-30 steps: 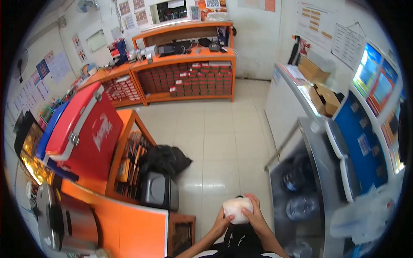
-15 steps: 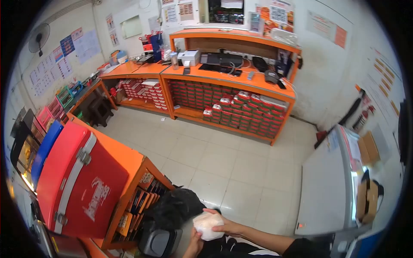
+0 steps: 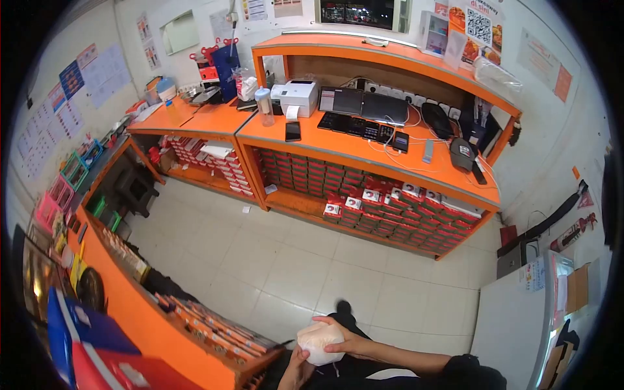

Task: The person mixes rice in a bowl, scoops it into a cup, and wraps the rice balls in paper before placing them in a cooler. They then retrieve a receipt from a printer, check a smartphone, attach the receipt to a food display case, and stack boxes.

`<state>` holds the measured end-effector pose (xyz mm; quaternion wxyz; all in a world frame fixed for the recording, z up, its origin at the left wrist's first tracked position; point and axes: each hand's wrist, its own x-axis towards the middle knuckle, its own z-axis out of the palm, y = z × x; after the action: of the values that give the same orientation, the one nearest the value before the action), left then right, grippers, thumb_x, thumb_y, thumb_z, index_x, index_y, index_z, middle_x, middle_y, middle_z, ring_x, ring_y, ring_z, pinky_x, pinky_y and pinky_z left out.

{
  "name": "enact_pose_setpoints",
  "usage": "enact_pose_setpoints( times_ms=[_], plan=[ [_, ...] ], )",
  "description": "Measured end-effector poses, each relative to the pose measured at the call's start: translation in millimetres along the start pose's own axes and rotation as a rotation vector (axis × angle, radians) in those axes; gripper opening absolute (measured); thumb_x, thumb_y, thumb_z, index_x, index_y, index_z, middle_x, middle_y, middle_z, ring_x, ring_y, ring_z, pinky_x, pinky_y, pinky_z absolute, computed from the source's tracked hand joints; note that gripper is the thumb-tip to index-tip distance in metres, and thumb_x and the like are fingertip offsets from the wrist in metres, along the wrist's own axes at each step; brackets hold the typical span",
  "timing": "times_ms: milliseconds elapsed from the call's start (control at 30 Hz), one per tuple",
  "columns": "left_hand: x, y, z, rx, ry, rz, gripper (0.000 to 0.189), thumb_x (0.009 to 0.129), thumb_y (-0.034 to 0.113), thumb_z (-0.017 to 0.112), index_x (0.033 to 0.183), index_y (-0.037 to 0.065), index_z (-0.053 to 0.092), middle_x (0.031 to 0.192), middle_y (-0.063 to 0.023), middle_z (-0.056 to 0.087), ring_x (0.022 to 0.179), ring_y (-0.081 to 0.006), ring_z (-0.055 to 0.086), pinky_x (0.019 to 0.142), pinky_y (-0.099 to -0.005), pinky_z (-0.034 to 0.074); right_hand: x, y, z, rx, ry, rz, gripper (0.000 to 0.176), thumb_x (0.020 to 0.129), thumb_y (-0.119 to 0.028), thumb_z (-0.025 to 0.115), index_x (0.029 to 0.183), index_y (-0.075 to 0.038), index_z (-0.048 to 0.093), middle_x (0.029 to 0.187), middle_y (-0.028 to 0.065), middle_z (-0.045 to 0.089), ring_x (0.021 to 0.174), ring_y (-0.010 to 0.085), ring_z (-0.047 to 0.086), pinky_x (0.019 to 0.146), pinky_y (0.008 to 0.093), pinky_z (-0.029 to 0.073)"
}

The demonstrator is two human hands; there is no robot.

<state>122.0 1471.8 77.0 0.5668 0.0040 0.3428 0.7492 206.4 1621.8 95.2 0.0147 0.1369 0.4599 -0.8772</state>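
Note:
A rounded bundle in thin white wrapping, pinkish on top, is in both my hands at the bottom middle of the view. What is inside the wrapping does not show. My left hand closes on its lower left side, thumb on the front. From the right, my right hand holds the bundle with fingers over the top and thumb low across the front. It is held in front of my dark clothing, above the tiled floor.
An orange counter ahead carries a label printer, keyboards and a phone; stacked red boxes fill its shelf. An orange table with a red cooler box runs along my left. A white freezer stands right.
My view has shifted forward, bringing the counter closer, and the red cooler box has slid toward the lower left corner. Both hands keep hold of the wrapped bundle.

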Motion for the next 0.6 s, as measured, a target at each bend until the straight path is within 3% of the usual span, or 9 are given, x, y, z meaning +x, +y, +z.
enact_pose_setpoints(
  times_ms=[233, 333, 433, 533, 600],
  plan=[
    [146.6, 133.5, -28.3, 0.089, 0.294, 0.182, 0.087, 0.068, 0.042, 0.065, 0.130, 0.003, 0.018, 0.128, -0.0169, 0.033, 0.117, -0.0276, 0.037, 0.094, -0.0401, 0.034, 244.1, -61.0, -50.6, 0.012, -0.278, 0.150, 0.073, 0.070, -0.019, 0.069, 0.129, -0.016, 0.026, 0.121, 0.0111, 0.038, 0.113, 0.0214, 0.037, 0.094, 0.0328, 0.032],
    [192.9, 198.4, -37.6, 0.092, 0.455, 0.284, 0.087, 0.069, 0.044, 0.064, 0.131, 0.005, 0.018, 0.128, -0.0168, 0.032, 0.117, -0.0277, 0.037, 0.093, -0.0405, 0.035, 337.9, -89.1, -42.2, -0.045, -0.447, 0.205, 0.074, 0.069, -0.027, 0.070, 0.129, -0.019, 0.027, 0.118, 0.0099, 0.041, 0.111, 0.0217, 0.038, 0.090, 0.0346, 0.036],
    [213.8, 258.3, -52.5, 0.097, 0.605, 0.431, 0.086, 0.069, 0.046, 0.063, 0.131, 0.006, 0.018, 0.129, -0.0167, 0.031, 0.117, -0.0278, 0.037, 0.092, -0.0409, 0.036, 412.7, -109.6, -11.3, 0.162, -0.630, 0.344, 0.065, 0.071, -0.028, 0.068, 0.124, -0.018, 0.032, 0.117, 0.0057, 0.042, 0.108, 0.0191, 0.042, 0.079, 0.0373, 0.045],
    [207.2, 301.9, -78.5, 0.103, 0.779, 0.634, 0.086, 0.069, 0.049, 0.062, 0.131, 0.008, 0.018, 0.129, -0.0165, 0.030, 0.117, -0.0279, 0.036, 0.091, -0.0413, 0.038, 474.2, -122.3, 28.5, 0.294, -0.733, 0.530, 0.065, 0.070, -0.024, 0.067, 0.124, -0.016, 0.032, 0.116, 0.0087, 0.044, 0.107, 0.0188, 0.044, 0.086, 0.0327, 0.040],
    [189.5, 325.4, -97.6, 0.150, 0.915, 0.792, 0.086, 0.069, 0.050, 0.062, 0.131, 0.009, 0.018, 0.129, -0.0165, 0.030, 0.117, -0.0280, 0.036, 0.090, -0.0415, 0.039, 509.9, -118.2, 55.8, 0.346, -0.799, 0.676, 0.061, 0.073, -0.028, 0.064, 0.124, -0.016, 0.033, 0.119, 0.0092, 0.043, 0.106, 0.0212, 0.046, 0.084, 0.0377, 0.043]
  ],
)
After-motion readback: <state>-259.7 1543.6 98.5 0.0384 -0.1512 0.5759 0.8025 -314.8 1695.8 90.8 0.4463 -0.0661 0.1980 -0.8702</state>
